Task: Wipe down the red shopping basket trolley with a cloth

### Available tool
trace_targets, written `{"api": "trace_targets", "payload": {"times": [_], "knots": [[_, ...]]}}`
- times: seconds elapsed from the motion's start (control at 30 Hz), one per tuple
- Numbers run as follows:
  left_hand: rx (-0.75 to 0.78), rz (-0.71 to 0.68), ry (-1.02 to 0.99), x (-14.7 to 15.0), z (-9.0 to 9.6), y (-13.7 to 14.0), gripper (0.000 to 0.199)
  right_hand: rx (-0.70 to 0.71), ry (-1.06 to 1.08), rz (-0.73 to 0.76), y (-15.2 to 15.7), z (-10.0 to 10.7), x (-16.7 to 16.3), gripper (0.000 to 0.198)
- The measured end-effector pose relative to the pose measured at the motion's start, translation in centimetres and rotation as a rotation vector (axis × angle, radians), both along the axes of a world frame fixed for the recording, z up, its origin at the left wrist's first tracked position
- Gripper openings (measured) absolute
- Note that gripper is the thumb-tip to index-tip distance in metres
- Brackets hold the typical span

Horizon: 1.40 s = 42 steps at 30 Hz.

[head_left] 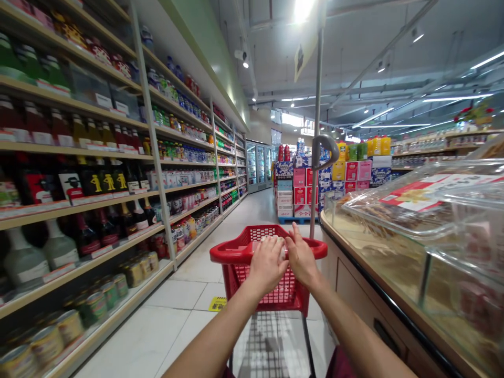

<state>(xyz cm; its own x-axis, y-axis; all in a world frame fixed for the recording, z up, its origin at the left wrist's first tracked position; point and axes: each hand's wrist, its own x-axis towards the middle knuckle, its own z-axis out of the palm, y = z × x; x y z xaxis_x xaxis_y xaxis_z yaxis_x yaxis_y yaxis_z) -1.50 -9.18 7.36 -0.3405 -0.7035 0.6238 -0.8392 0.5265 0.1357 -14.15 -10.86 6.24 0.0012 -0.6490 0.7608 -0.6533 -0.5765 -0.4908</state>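
Note:
A red shopping cart (230,253) with a mesh basket stands right in front of me. Over its near rim, my left hand (270,261) is bent around a small pale thing (282,253), mostly covered by the fingers and too hidden to name. My right hand (302,258) is beside it, close to the left fingertips, with its fingers stretched up and forward. Whether the right palm touches the pale thing cannot be seen. Both wrists hang above the near side of the cart.
Shelves of bottles and cans (106,139) line the left side. To the right runs a glass-edged counter (338,236) with clear plastic food boxes (394,207). A grey pole (318,105) rises by the cart. Stacked drink cartons (301,194) and glass-door fridges (258,163) are ahead.

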Motion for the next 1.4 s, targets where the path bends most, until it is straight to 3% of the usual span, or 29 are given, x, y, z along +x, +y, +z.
{"api": "trace_targets", "payload": {"times": [0.13, 0.27, 0.33, 0.47, 0.53, 0.63, 0.7, 0.77, 0.83, 0.93, 1.0, 1.1, 1.23, 1.3, 1.4], "knots": [[-0.067, 0.012, -0.019, 2.3, -0.6, -0.7, 0.045, -0.033, 0.175, -0.04, -0.5, -1.1, -2.1, 0.042], [-0.108, 0.121, 0.061, 6.3, -1.1, -1.0, 0.04, -0.093, 0.105, -0.047, -0.2, -1.6, -1.5, 0.04], [-0.134, 0.119, 0.051, 5.4, -1.1, -1.1, 0.038, -0.131, 0.071, -0.032, 0.1, -1.9, -0.8, 0.039], [-0.15, -0.028, -0.057, 0.2, -0.9, -1.0, 0.037, -0.186, 0.066, 0.003, 0.4, -2.4, -0.2, 0.042], [-0.146, -0.052, -0.07, -0.2, -0.6, -0.9, 0.037, -0.199, 0.075, -0.004, 0.4, -2.5, -0.4, 0.044], [-0.152, -0.032, -0.058, 3.5, -0.6, -0.5, 0.036, -0.192, 0.095, -0.011, 0.3, -2.5, -0.8, 0.044], [-0.171, 0.06, 0.018, 6.5, -0.7, -0.5, 0.036, -0.189, 0.097, -0.008, 0.4, -2.4, -0.6, 0.044], [-0.198, 0.135, 0.075, 7.7, -0.8, -0.6, 0.035, -0.189, 0.088, -0.011, 0.6, -2.4, -0.2, 0.043], [-0.212, 0.127, 0.069, 6.1, -1.1, -0.8, 0.033, -0.196, 0.087, -0.013, 0.7, -2.5, 0.4, 0.043], [-0.229, -0.009, -0.026, 1.4, -1.5, -0.9, 0.034, -0.225, 0.111, -0.013, 0.6, -2.9, 0.8, 0.044], [-0.242, -0.046, -0.054, -0.1, -1.6, -0.6, 0.036, -0.234, 0.127, -0.012, 0.5, -3.0, 0.7, 0.044], [-0.249, -0.039, -0.062, 2.5, -1.8, -0.1, 0.038, -0.22, 0.128, -0.004, 0.5, -2.9, 0.3, 0.045], [-0.279, 0.096, 0.028, 8.0, -1.8, -0.3, 0.037, -0.207, 0.098, -0.001, 0.9, -2.6, 0.5, 0.045], [-0.286, 0.123, 0.05, 7.6, -1.7, -0.6, 0.035, -0.219, 0.094, -0.006, 1.0, -2.6, 0.8, 0.046], [-0.243, 0.044, -0.01, 3.6, -1.3, -0.9, 0.031, -0.24, 0.118, -0.011, 0.8, -3.0, 1.0, 0.046]]}}
